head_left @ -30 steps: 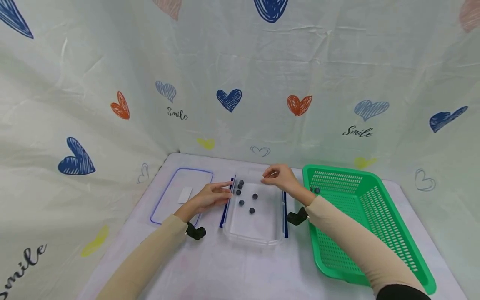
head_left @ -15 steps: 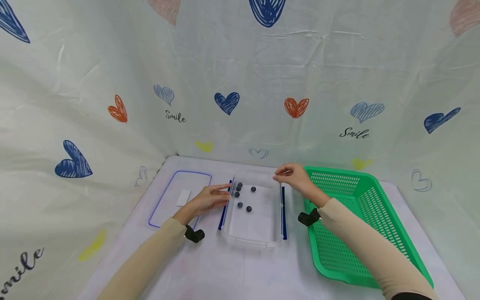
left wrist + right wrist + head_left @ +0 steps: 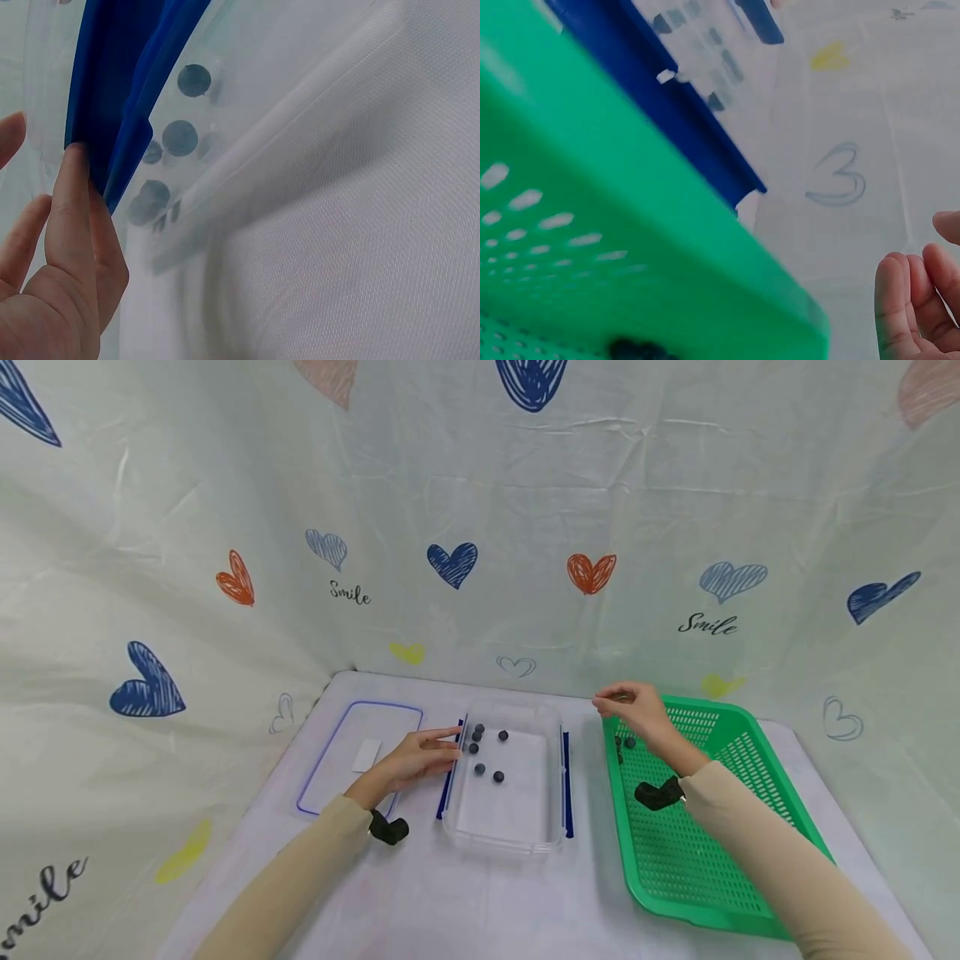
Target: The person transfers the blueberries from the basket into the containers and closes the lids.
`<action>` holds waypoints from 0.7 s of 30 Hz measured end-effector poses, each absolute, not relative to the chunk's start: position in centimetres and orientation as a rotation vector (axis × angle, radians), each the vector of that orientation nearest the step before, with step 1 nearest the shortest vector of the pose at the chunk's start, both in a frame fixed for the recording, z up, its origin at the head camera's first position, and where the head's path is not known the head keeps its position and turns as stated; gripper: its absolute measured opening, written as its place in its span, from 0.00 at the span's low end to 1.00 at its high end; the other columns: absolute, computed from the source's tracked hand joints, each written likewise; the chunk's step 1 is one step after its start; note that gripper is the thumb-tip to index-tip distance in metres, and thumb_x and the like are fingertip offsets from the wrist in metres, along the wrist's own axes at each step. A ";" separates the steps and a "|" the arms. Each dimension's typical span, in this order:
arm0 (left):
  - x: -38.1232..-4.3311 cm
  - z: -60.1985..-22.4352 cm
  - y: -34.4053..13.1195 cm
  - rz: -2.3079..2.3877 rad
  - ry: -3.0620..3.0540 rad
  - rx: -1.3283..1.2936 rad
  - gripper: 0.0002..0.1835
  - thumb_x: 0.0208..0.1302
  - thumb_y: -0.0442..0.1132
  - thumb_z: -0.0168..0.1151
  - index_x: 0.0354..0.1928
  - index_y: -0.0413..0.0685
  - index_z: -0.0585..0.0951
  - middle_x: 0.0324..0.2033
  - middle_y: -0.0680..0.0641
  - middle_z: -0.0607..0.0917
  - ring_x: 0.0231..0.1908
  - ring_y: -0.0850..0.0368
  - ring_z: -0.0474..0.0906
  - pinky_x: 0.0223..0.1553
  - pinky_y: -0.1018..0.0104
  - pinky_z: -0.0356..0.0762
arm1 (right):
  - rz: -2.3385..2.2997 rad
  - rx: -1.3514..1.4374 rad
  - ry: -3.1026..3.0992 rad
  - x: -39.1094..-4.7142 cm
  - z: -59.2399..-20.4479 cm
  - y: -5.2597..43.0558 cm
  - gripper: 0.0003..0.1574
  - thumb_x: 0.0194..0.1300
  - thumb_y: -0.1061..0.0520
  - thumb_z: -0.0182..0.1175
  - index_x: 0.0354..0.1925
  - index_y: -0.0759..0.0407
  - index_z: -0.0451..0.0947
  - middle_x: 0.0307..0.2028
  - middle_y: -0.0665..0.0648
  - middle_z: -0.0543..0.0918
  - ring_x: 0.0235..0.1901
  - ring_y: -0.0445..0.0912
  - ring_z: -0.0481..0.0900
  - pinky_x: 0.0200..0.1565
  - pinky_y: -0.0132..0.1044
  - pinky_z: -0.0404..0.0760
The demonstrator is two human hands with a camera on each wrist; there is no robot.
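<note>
six small dark balls point(image 3: 498, 777) lie in the clear box point(image 3: 501, 843) at the middle of the worktop point(image 3: 525, 910), most along the box's left wall. a few more balls point(image 3: 630, 742) sit in the green basket point(image 3: 667, 860) by the worktop's right edge, near the basket's far left corner. the left hand point(image 3: 411, 758) rests its nearly straight fingers against the box's left blue flap point(image 3: 112, 82), without clamping. the right hand point(image 3: 641, 710) hovers over the basket's far left corner; its grip holds nothing visible, thumb and fingertips a little apart. the blue-edged lid point(image 3: 337, 760) lies off the box, toward the worktop's far left corner.

the step in hand seems to be handling balls one by one, between pieces. the next move probably calls for dipping the right hand below the basket's rim and pinching lightly, since round balls may roll away.
</note>
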State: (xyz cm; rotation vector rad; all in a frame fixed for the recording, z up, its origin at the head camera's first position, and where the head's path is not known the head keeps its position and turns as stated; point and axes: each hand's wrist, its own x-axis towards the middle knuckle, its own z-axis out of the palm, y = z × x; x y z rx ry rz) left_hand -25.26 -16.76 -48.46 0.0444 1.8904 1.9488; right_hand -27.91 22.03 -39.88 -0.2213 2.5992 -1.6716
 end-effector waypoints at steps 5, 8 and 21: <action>-25.3 -48.3 -16.7 1.950 1.891 0.035 0.31 0.67 0.30 0.65 0.72 0.43 0.69 0.55 0.38 0.79 0.59 0.38 0.75 0.53 0.61 0.81 | -1.663 -0.215 2.624 -27.8 -40.5 23.7 0.23 0.71 0.53 0.63 0.53 0.72 0.78 0.48 0.66 0.82 0.42 0.54 0.85 0.51 0.49 0.83; -25.3 -48.2 -16.7 1.948 1.889 0.030 0.31 0.67 0.30 0.65 0.72 0.43 0.69 0.57 0.37 0.78 0.60 0.37 0.74 0.53 0.61 0.81 | -1.648 -0.224 2.644 -27.8 -40.9 24.6 0.24 0.72 0.53 0.62 0.54 0.73 0.78 0.49 0.68 0.81 0.39 0.48 0.85 0.49 0.45 0.84; -25.3 -48.3 -16.4 1.950 1.889 0.005 0.31 0.67 0.29 0.64 0.71 0.43 0.70 0.54 0.39 0.79 0.60 0.37 0.74 0.53 0.61 0.81 | -1.493 -0.134 2.801 -27.9 -44.4 27.5 0.22 0.71 0.56 0.62 0.54 0.73 0.77 0.48 0.69 0.80 0.40 0.50 0.82 0.51 0.57 0.81</action>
